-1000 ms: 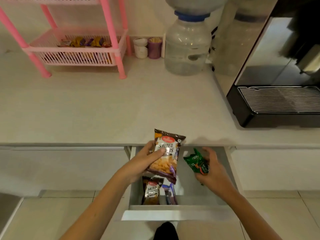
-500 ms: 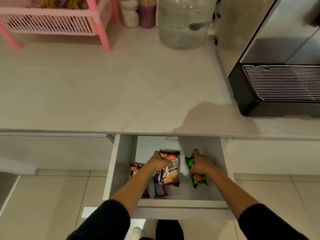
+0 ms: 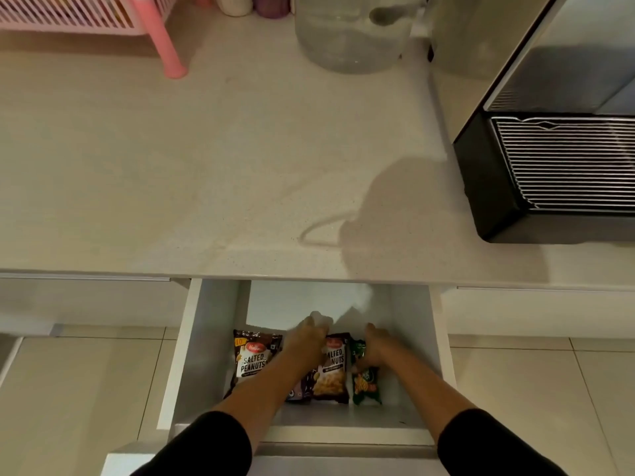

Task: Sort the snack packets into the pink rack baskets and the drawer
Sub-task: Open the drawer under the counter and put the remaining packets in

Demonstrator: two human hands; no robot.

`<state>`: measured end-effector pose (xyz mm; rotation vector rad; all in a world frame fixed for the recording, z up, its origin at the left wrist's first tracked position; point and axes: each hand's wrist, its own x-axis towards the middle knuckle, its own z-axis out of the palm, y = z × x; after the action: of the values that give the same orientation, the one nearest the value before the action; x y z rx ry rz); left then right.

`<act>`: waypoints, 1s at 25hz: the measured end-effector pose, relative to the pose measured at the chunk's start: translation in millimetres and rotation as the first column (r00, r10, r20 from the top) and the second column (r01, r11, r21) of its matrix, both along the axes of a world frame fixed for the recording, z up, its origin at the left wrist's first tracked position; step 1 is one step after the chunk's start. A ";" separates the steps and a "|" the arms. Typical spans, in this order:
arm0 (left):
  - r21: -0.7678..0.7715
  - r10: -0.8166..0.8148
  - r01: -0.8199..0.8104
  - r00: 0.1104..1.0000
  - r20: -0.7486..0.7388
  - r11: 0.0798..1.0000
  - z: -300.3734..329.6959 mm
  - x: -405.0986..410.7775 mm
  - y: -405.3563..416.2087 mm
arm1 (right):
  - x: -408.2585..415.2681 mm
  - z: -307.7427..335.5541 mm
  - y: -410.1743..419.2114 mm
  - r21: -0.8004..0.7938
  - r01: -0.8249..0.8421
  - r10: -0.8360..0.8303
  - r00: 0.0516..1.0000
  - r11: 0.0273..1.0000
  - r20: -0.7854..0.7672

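Observation:
The white drawer [image 3: 209, 341] under the counter stands pulled out. My left hand [image 3: 309, 338] is inside it, fingers curled over the top of a brown salted peanuts packet [image 3: 334, 372] that lies flat on the drawer floor. Just to the right, my right hand [image 3: 376, 348] grips the top of a small green snack packet [image 3: 367, 386], also down in the drawer. A second salted peanuts packet [image 3: 252, 359] lies at the drawer's left. A dark purple packet [image 3: 298, 394] peeks out under my left forearm. The pink rack [image 3: 86, 15] shows its lowest basket at the top left.
On the pale counter [image 3: 206, 166] stand a clear water jug [image 3: 347, 36], a white cup [image 3: 237, 3] and a purple cup [image 3: 271, 5] at the back. A black and steel machine [image 3: 549, 173] with a grilled drip tray fills the right side. Tiled floor lies below.
Both hands have gone from above the drawer down into it, carrying the peanuts packet and the green packet onto the drawer floor. The view has tilted downward.

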<state>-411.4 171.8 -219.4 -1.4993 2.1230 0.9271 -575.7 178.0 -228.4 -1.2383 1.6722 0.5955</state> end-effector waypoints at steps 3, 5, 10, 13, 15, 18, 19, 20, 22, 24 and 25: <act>-0.014 -0.051 0.054 0.986 0.161 0.998 2.2 0.7 -2.8 | -0.6 5.1 -1.0 0.010 -0.018 0.018 1.000 1.000 0.014; -0.023 -0.047 0.053 0.980 0.193 0.998 6.4 4.6 -4.7 | 1.5 13.6 1.5 -0.020 -0.027 0.027 1.000 0.999 0.001; -0.077 -0.100 0.107 0.991 0.088 0.991 50.2 34.8 -0.8 | 4.4 55.3 12.9 -0.303 -0.084 0.092 0.996 0.949 0.010; -0.118 -0.055 0.033 0.980 -0.190 0.992 89.5 60.4 20.8 | 14.3 93.8 34.2 -0.477 0.042 0.045 0.985 0.878 0.170; -0.090 -0.033 -0.001 0.925 -0.379 0.996 114.6 77.4 43.9 | 24.8 116.2 63.4 -0.638 0.105 0.071 0.967 0.763 0.244; -0.048 -0.088 0.074 0.849 -0.522 0.996 142.2 101.3 83.3 | 40.8 141.3 121.4 -0.816 0.090 0.218 0.941 0.571 0.257; -0.106 -0.138 0.097 0.846 -0.515 0.990 145.1 107.3 94.4 | 45.0 146.8 138.4 -0.847 0.054 0.272 0.935 0.529 0.229; -0.207 -0.206 0.119 0.857 -0.472 0.971 145.3 112.3 103.9 | 47.9 150.0 151.8 -0.881 0.002 0.322 0.931 0.474 0.175; -0.425 -0.333 0.173 0.880 -0.338 0.889 142.3 122.3 120.5 | 52.6 150.3 169.3 -0.935 -0.094 0.388 0.920 0.341 0.049; -0.567 -0.381 0.193 0.894 -0.234 0.801 136.5 128.1 131.1 | 53.1 145.5 173.2 -0.961 -0.121 0.407 0.913 0.248 -0.010; -0.615 -0.394 0.191 0.894 -0.214 0.765 134.4 130.0 133.5 | 52.7 142.8 172.4 -0.969 -0.120 0.404 0.914 0.217 -0.023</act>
<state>-281.4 305.3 -85.0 -1.2295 2.9906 0.4407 -523.0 350.4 -85.6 -2.4191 1.5733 -0.6018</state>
